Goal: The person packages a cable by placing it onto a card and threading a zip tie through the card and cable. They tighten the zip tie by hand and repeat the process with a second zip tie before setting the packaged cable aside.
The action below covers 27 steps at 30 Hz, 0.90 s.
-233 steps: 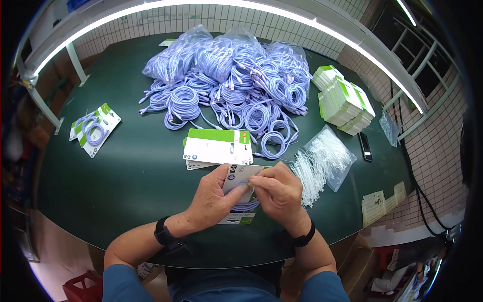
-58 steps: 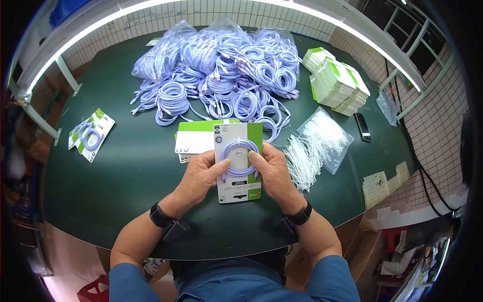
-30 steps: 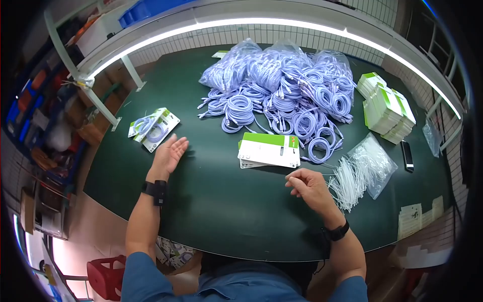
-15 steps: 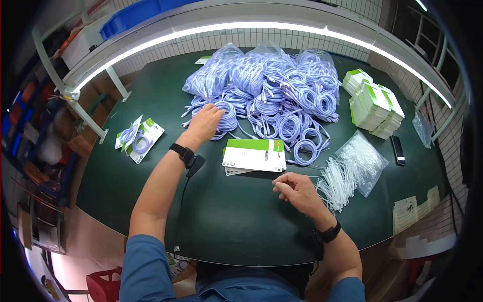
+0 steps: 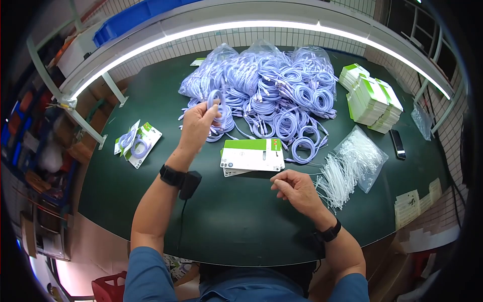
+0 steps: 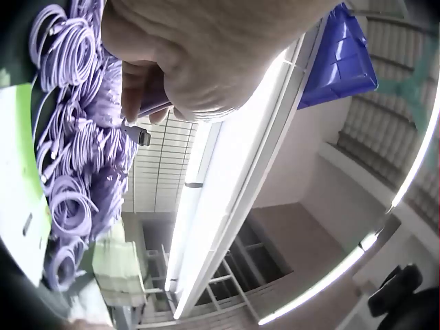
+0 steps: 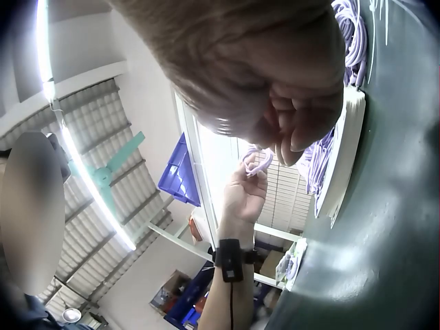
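Well apart, hands (image 5: 194,128) (image 5: 301,194) sit inside the table edge (image 5: 241,262)

No text is legible. The top card (image 5: 246,157) of the stack on the table (image 5: 236,216) carries small printed marks, too small to read. Paper sheets (image 5: 406,209) at the table's right edge: marks unreadable.

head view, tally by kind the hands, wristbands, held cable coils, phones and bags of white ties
Hands: 2 (left hand, right hand)
Black wristbands: 2
Held cable coil: 1
Phone: 1
Bag of white ties: 1
Total: 7
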Motion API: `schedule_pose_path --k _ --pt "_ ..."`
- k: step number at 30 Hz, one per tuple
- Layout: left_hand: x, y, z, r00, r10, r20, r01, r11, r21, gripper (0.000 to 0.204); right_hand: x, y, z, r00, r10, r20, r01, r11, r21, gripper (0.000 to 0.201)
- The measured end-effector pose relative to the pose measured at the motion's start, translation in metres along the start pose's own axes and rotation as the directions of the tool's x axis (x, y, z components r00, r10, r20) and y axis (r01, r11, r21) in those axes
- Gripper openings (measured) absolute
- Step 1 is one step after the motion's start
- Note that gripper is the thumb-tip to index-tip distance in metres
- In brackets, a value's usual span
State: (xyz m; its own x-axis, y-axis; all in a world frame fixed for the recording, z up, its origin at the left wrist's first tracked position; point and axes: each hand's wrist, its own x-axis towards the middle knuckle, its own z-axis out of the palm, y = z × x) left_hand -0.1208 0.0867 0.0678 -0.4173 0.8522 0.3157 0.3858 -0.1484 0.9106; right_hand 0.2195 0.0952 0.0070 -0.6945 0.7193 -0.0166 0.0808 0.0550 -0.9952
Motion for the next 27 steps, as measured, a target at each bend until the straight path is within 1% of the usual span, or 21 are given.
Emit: schedule_pose_path --k 1,2,3,4,5,8,9,12,13,16,20,25,27 --pt "-0.016 0.008 0.007 0.979 -0.115 0.171 0.164 0.934 -0.316 0.033 0.0 -0.001 0.0 1.0 0.007 -0.004 -0.007 1.0 -0.004 0.022" --pt "-0.033 0.017 0.018 0.976 -0.116 0.182 0.171 0.931 -0.324 0.033 0.002 -0.002 -0.001 1.0 0.011 -0.029 -0.008 0.997 0.08 0.023" --pt "-0.052 0.027 0.03 0.941 -0.184 0.285 0.301 0.837 -0.456 0.034 0.003 -0.003 -0.002 0.998 0.02 -0.061 -0.009 0.987 0.162 0.024" --pt "-0.067 0.031 0.04 0.888 -0.23 0.398 0.433 0.707 -0.558 0.036 0.003 -0.004 -0.004 0.995 0.033 -0.096 -0.008 0.97 0.242 0.026" --pt "-0.08 0.031 0.048 0.877 -0.23 0.422 0.452 0.693 -0.562 0.036 0.001 -0.004 -0.006 0.992 0.051 -0.119 -0.022 0.972 0.236 0.026" --pt "-0.105 0.025 0.063 0.794 -0.254 0.552 0.546 0.697 -0.464 0.04 0.002 -0.005 -0.01 0.993 0.021 -0.119 0.041 0.865 0.5 0.033" --pt "-0.11 0.025 0.067 0.782 -0.253 0.57 0.561 0.685 -0.465 0.04 0.0 -0.006 -0.011 0.99 0.038 -0.136 0.035 0.868 0.495 0.033" --pt "-0.119 0.027 0.072 0.752 -0.257 0.607 0.607 0.63 -0.485 0.037 -0.003 -0.013 -0.009 0.999 0.025 0.02 -0.031 0.898 0.438 0.037" --pt "-0.121 0.029 0.071 0.744 -0.259 0.616 0.617 0.621 -0.484 0.037 -0.005 -0.013 -0.008 0.999 0.037 0.012 -0.039 0.898 0.437 0.037" --pt "-0.124 0.033 0.067 0.72 -0.23 0.655 0.632 0.608 -0.481 0.037 -0.007 -0.015 -0.006 0.997 0.026 0.071 -0.054 0.906 0.421 0.038" --pt "-0.122 0.029 0.067 0.705 -0.275 0.653 0.669 0.563 -0.486 0.043 -0.007 -0.016 -0.002 0.996 0.064 0.066 -0.088 0.884 0.46 0.037" --pt "-0.125 0.016 0.074 0.706 -0.249 0.663 0.677 0.513 -0.528 0.04 -0.004 -0.011 -0.003 0.996 0.061 0.071 -0.087 0.886 0.456 0.042" --pt "-0.126 0.017 0.075 0.714 -0.242 0.657 0.676 0.482 -0.557 0.042 -0.004 -0.012 0.002 0.993 0.052 -0.106 0.002 0.892 0.452 0.048"
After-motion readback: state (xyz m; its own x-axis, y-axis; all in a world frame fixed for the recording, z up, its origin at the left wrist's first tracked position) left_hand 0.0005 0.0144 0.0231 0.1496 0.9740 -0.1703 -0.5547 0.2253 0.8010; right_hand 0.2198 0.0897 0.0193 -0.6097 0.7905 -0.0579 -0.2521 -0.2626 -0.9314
